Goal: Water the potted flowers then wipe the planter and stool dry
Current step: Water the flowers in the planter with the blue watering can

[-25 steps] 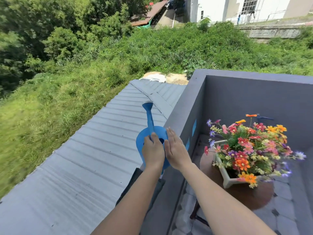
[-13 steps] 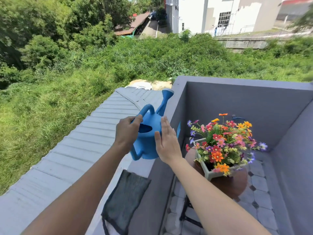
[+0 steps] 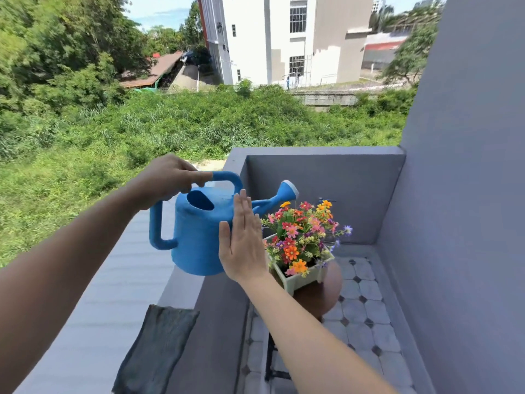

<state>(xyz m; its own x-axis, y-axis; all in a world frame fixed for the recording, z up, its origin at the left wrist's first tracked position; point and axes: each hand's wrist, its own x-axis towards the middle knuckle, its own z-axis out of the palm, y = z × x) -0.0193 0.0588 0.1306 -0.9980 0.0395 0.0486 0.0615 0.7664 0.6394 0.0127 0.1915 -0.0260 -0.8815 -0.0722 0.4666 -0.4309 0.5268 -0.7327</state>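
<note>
1. Since half a second ago, the blue watering can (image 3: 199, 237) has risen off the parapet (image 3: 216, 308) and swung round, so its spout (image 3: 272, 201) now points right, toward the flowers, instead of away over the roof.
2. At this moment the can hangs in the air above the parapet's top, roughly upright, with the white-tipped end of the spout just above the upper left edge of the flowers (image 3: 301, 231).
3. The left hand (image 3: 167, 177) grips the can's handle (image 3: 224, 177) at its top, with fingers curled round the blue bar.
4. The right hand (image 3: 241, 245) is flat, its fingers straight and together, the palm pressed against the can's right side below the spout.
5. The flowers, orange, red, pink and purple, stand in a pale square planter (image 3: 301, 278) inside the balcony corner.
6. The planter sits on a round brown stool (image 3: 318, 300), which stands on the tiled floor (image 3: 363, 308) beside the grey wall.
7. A dark grey cloth (image 3: 156, 345) lies flat on the parapet's top, near the bottom of the view, well below the can and apart from both hands.
8. Beyond the parapet lie a grey ribbed roof (image 3: 93, 308), thick green brush, and a white building (image 3: 270, 38).
</note>
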